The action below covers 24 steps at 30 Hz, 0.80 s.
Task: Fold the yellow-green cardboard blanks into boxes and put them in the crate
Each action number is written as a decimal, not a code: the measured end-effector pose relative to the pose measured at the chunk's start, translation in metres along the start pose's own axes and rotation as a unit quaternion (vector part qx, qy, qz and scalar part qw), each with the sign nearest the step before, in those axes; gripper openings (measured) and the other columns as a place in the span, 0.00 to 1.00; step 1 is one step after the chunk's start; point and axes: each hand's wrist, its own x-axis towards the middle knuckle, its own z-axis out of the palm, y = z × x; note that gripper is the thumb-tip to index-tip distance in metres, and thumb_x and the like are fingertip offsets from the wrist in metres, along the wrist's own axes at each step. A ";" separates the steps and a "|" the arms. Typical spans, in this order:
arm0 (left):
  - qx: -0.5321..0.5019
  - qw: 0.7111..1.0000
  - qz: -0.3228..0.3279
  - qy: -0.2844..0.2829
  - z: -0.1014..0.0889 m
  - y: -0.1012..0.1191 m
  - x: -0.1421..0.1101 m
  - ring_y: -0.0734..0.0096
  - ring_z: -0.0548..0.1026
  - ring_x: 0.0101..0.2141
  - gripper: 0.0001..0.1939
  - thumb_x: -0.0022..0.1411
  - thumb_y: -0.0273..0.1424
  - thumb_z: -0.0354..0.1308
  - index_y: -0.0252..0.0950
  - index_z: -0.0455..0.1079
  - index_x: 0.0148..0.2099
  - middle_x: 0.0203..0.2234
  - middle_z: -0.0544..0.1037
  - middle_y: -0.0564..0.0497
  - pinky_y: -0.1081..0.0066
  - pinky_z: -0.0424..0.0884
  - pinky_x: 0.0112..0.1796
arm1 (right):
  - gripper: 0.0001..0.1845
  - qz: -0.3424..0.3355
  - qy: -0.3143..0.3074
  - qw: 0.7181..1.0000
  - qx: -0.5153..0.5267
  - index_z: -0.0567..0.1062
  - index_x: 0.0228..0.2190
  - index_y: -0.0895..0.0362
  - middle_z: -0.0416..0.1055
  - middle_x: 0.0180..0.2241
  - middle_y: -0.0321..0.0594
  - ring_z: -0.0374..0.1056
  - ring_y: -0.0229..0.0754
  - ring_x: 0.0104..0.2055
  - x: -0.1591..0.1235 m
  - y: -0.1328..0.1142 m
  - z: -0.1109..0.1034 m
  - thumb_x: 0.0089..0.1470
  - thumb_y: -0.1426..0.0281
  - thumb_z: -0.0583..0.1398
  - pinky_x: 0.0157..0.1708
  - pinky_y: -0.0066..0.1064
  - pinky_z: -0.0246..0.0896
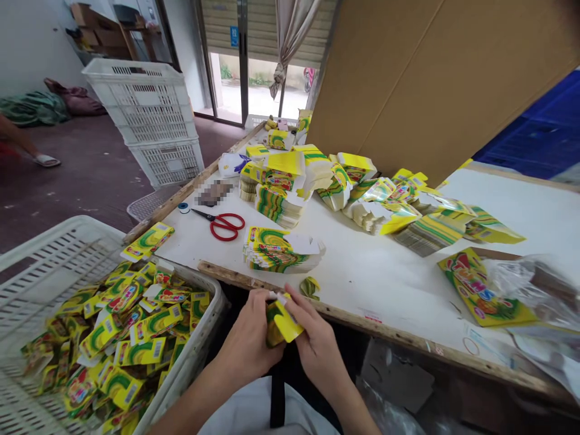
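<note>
Both hands hold one small yellow-and-green carton (281, 323) just below the table's near edge. My left hand (249, 338) wraps its left side with fingers curled. My right hand (317, 341) grips its right side, fingertips pressing on a flap. A stack of flat printed cartons (278, 248) lies on the white table (362, 266) directly ahead of the hands. A small folded scrap (310, 287) sits at the table edge near my right hand.
A white crate (54, 260) at my left holds several folded cartons (131, 338). Red scissors (224, 225) and a tape roll (183, 208) lie on the table. More carton stacks (362, 187), a big cardboard sheet (430, 78), stacked crates (154, 121) and plastic bags (534, 290) surround.
</note>
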 end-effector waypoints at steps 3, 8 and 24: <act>0.015 0.999 -0.032 -0.027 -0.014 0.003 0.000 0.55 0.73 0.42 0.22 0.46 0.23 0.61 0.37 0.62 0.46 0.40 0.72 0.46 0.57 0.72 0.42 | 0.31 -0.002 -0.030 0.999 -0.025 0.62 0.60 0.48 0.52 0.65 0.44 0.53 0.48 0.65 0.000 0.003 -0.008 0.57 0.78 0.54 0.60 0.43 0.56; -0.027 0.997 -0.055 -0.042 -0.029 0.012 0.003 0.59 0.76 0.34 0.29 0.44 0.29 0.67 0.39 0.62 0.49 0.36 0.76 0.50 0.65 0.72 0.35 | 0.22 -0.011 -0.104 0.994 -0.042 0.76 0.48 0.50 0.57 0.63 0.46 0.58 0.49 0.62 0.005 -0.006 -0.031 0.57 0.79 0.53 0.56 0.43 0.60; 0.310 0.945 -0.101 -0.010 -0.124 -0.060 -0.024 0.34 0.72 0.47 0.27 0.45 0.48 0.66 0.37 0.74 0.44 0.45 0.76 0.36 0.43 0.66 0.47 | 0.10 0.178 0.128 0.954 -0.202 0.68 0.37 0.56 0.70 0.38 0.46 0.69 0.51 0.41 0.032 0.026 -0.030 0.50 0.69 0.60 0.42 0.43 0.65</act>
